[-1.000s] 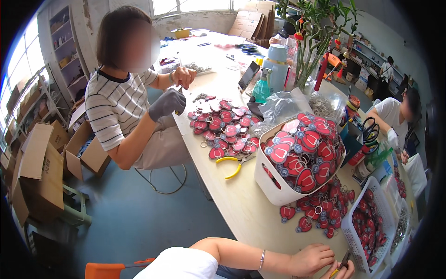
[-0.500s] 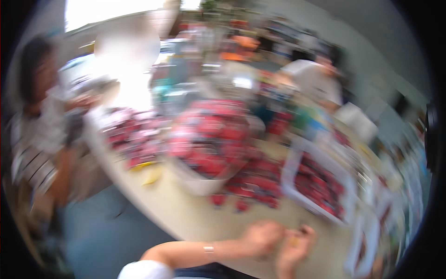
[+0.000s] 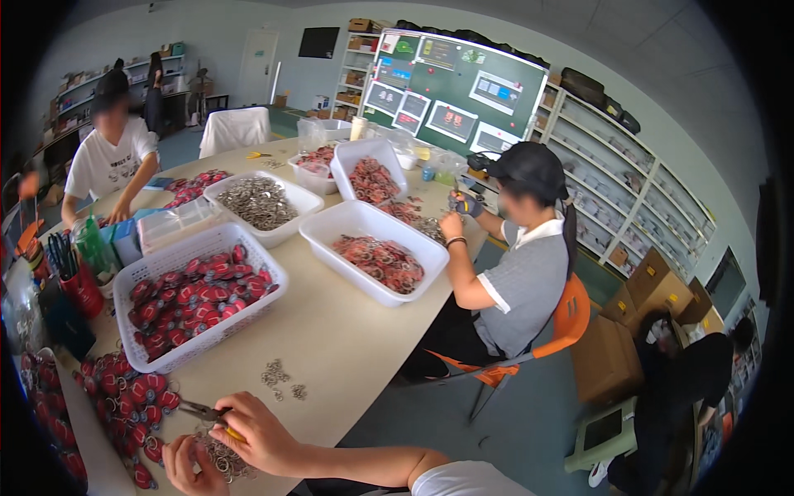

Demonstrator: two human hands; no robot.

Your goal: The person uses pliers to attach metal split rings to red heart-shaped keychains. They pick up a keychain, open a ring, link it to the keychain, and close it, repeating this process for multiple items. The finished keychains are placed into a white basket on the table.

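My right hand [image 3: 263,434] is closed round a pair of pliers [image 3: 201,410] with yellow handles, their dark jaws pointing left. Beside it at the lower left, my left hand [image 3: 194,467] has its fingers curled together; whatever they pinch is too small to make out. Just behind and between both hands lies a pile of metal rings [image 3: 227,456], partly covered by them. Left of the pliers, a heap of red and dark tags with rings [image 3: 124,405] spreads over the table.
A white basket [image 3: 198,349] of red tags stands beyond my hands. Small loose rings [image 3: 277,376] lie to its right. Farther off are white bins [image 3: 351,277] of metal and reddish parts. Co-workers sit at the far left and on the right, in an orange chair [image 3: 571,314].
My view has swung to the right and sharpened from a blur. Both hands now appear at the lower left of the picture, and the pliers are clearly visible.
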